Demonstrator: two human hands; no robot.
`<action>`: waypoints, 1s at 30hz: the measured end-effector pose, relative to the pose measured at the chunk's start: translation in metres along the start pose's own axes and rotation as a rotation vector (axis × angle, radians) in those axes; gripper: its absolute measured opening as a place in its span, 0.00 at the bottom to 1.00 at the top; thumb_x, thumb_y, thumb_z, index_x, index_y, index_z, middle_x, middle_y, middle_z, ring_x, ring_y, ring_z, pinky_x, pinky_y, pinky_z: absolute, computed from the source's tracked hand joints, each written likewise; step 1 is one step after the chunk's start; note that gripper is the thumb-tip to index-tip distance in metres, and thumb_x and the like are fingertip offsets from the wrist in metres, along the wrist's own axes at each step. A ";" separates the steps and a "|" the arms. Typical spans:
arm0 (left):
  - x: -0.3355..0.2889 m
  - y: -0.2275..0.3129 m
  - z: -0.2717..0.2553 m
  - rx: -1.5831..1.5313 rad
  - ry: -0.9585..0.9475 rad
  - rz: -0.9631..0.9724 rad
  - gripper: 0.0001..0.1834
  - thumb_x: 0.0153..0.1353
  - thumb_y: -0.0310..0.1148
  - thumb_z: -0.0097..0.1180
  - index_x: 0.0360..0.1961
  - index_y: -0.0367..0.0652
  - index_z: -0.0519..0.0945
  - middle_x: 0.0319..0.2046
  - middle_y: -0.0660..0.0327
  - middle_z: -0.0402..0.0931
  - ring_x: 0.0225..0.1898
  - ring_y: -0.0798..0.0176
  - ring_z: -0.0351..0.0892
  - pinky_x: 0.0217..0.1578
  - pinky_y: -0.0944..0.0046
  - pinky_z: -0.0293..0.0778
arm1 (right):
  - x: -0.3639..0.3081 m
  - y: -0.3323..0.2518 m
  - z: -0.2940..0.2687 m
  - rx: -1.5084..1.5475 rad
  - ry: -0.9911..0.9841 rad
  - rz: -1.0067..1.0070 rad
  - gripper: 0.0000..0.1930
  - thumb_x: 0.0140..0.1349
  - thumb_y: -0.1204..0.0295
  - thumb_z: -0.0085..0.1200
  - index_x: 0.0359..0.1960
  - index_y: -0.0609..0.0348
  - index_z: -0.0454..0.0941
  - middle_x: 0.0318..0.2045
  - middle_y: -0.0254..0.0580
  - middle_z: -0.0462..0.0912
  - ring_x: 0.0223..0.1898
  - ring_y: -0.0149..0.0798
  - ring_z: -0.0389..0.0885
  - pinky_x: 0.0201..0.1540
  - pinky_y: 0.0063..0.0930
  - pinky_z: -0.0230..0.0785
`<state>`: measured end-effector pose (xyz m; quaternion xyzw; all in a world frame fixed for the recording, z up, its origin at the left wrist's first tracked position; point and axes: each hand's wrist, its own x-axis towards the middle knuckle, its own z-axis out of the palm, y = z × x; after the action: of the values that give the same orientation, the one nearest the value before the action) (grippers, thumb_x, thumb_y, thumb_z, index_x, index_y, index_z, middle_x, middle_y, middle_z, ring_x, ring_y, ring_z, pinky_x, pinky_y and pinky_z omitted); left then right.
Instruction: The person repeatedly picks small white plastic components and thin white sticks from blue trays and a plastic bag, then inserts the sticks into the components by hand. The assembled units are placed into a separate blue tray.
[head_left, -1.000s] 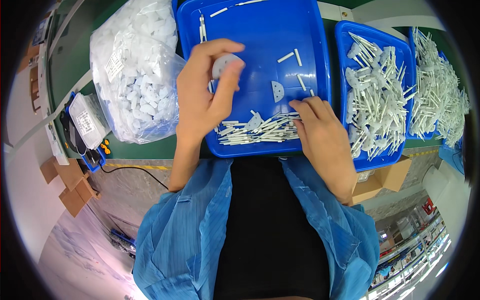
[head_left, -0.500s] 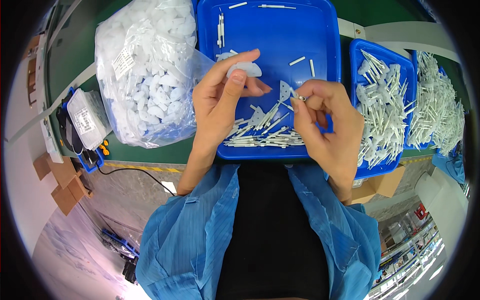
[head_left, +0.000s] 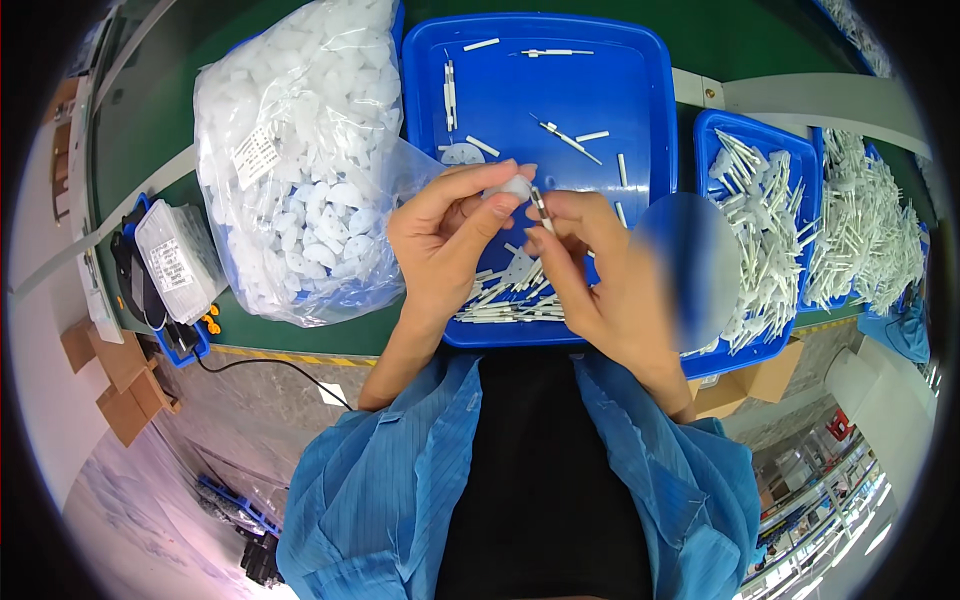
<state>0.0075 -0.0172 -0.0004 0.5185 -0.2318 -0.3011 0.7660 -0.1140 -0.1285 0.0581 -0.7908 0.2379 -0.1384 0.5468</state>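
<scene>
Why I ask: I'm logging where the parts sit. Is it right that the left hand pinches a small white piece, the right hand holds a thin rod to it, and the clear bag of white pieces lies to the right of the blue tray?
Not quite. The head view shows the clear bag of white pieces to the left of the blue tray, not the right. The rest holds: the left hand pinches a small white piece, and the right hand holds a thin rod to it.

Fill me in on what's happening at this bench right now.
A person in a blue coat holds a small white plastic piece in the left hand and a thin white pin in the right hand, bringing the two together above a blue tray. More pins lie loose in that tray. A clear bag of white pieces sits to the left, and trays of pins to the right.
</scene>
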 end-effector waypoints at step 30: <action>0.000 0.009 0.011 -0.109 -0.047 -0.074 0.14 0.64 0.20 0.59 0.51 0.31 0.80 0.49 0.45 0.81 0.50 0.55 0.83 0.54 0.59 0.79 | -0.001 -0.004 -0.004 0.120 0.016 0.133 0.08 0.73 0.70 0.50 0.44 0.62 0.72 0.25 0.51 0.80 0.24 0.47 0.84 0.25 0.33 0.70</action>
<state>0.0017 -0.0217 0.0120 0.4770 -0.2137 -0.3536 0.7758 -0.1156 -0.1300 0.0630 -0.7379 0.2856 -0.1222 0.5991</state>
